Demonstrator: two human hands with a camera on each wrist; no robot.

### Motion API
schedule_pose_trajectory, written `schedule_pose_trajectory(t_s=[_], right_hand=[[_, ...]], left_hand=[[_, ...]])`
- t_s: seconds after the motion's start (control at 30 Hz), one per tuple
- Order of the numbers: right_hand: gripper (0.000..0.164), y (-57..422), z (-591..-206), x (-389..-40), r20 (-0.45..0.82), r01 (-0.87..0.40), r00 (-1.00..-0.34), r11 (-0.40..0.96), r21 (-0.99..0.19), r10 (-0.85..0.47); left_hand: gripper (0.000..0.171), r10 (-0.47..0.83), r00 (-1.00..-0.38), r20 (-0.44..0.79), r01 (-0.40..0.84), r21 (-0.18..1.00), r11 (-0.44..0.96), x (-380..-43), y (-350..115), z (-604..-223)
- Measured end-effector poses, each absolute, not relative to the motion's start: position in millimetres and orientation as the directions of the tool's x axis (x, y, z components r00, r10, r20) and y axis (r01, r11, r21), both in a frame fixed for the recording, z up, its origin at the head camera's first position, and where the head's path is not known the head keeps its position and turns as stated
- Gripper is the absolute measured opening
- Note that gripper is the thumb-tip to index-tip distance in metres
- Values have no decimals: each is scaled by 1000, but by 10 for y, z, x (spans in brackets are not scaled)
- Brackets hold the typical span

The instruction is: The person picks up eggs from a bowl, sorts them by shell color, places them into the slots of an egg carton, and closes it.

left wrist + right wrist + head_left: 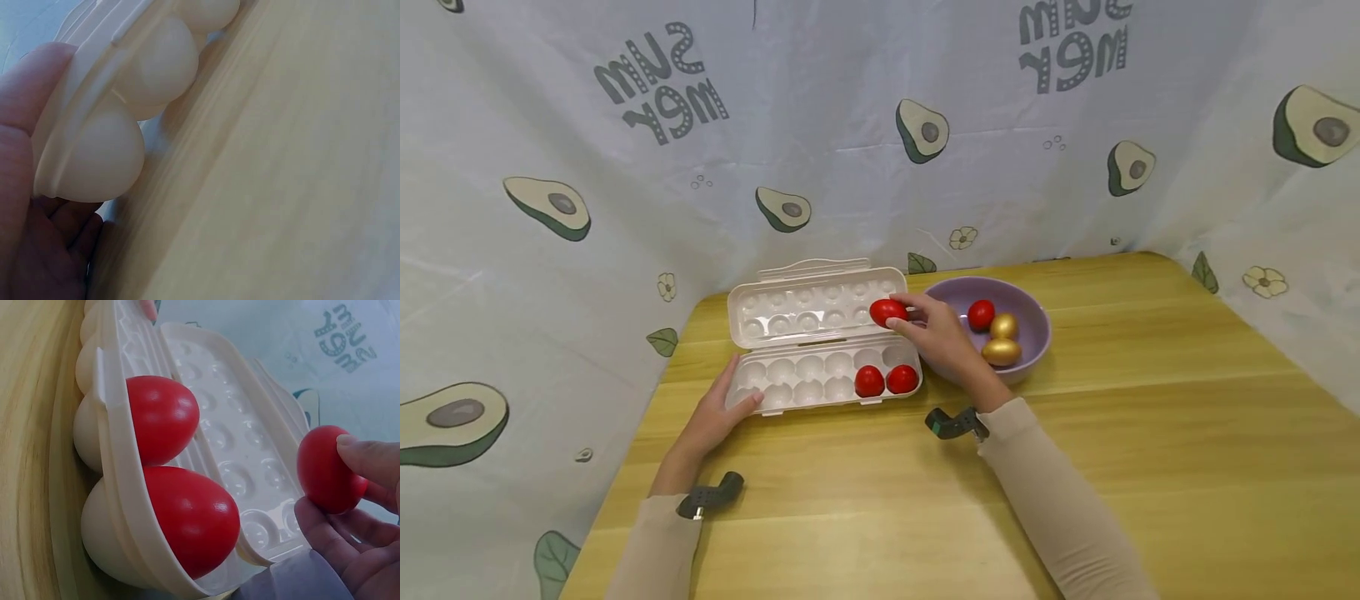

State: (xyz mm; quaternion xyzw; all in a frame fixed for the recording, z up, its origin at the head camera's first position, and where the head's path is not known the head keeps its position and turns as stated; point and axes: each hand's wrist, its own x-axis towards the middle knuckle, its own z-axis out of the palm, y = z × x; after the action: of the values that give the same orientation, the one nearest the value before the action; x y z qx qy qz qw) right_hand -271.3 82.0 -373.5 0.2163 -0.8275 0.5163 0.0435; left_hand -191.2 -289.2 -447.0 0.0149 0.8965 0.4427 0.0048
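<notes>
My right hand (938, 332) pinches a red egg (889, 312) between thumb and fingers, above the right back part of a white plastic egg carton (820, 392). In the right wrist view the held egg (331, 469) is apart from the carton's open lid (219, 425). Two other red eggs, one at the front right corner (902, 379) and one beside it (869, 381), sit in the front row. My left hand (713, 417) grips the carton's left end. Its thumb lies on the rim in the left wrist view, and its fingers (69, 231) are partly hidden beneath.
A purple bowl (1037, 333) stands right of the carton, behind my right hand. It holds a red egg (981, 315) and two gold eggs, one (1003, 327) behind the other (1002, 352). A printed curtain (850, 125) hangs behind the wooden table (850, 500).
</notes>
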Motion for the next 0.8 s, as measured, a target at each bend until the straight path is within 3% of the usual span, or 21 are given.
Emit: schedule_pose_trajectory(t_s=[0.5, 0.8], right_hand=[[48, 722, -3737, -2681, 294, -402, -903, 379, -833, -312], [43, 629, -3740, -2614, 348, -439, -877, 257, -861, -332]], left_hand=[[92, 46, -999, -8, 21, 797, 604, -1906, -2901, -4444], [91, 58, -998, 11, 44, 796, 604, -1898, -2898, -4453]])
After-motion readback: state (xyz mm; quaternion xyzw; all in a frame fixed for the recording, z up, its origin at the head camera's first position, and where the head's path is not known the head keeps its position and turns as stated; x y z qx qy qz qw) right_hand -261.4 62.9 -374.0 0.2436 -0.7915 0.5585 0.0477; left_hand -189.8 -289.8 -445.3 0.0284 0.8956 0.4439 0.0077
